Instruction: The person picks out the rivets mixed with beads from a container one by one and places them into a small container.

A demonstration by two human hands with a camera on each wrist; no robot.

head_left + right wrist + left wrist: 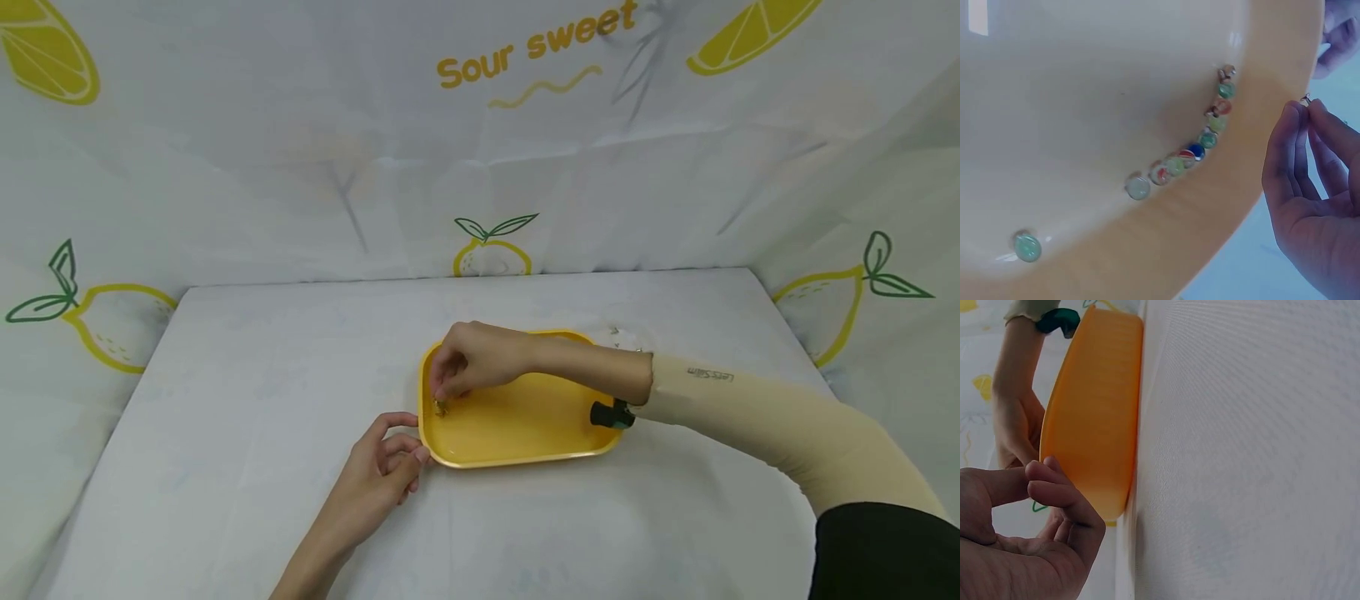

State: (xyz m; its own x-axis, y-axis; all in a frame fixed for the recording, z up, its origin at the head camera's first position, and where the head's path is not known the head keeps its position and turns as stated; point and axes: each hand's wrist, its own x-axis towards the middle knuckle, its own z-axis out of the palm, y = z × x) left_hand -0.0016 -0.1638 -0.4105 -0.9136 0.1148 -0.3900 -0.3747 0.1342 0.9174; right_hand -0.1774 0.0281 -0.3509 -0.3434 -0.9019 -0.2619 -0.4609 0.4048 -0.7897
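Observation:
My right hand (480, 358) reaches over the left end of a yellow tray (525, 417). Between thumb and fingertips it pinches a small gold-coloured metal piece (1306, 99), whose kind I cannot tell. In the right wrist view, a curved row of small round coloured glassy pieces (1196, 151) follows the inside of the tray's edge, and a pale green piece (1027, 247) lies apart. My left hand (382, 475) is at the tray's front left corner, its loosely bent fingers touching the outside of the rim.
A white cloth (262, 467) covers the table under the tray. Behind the tray's right end lies a clear sheet (630, 338) with tiny items, partly hidden by my right forearm. White lemon-printed curtains (337, 208) hang at the back and both sides.

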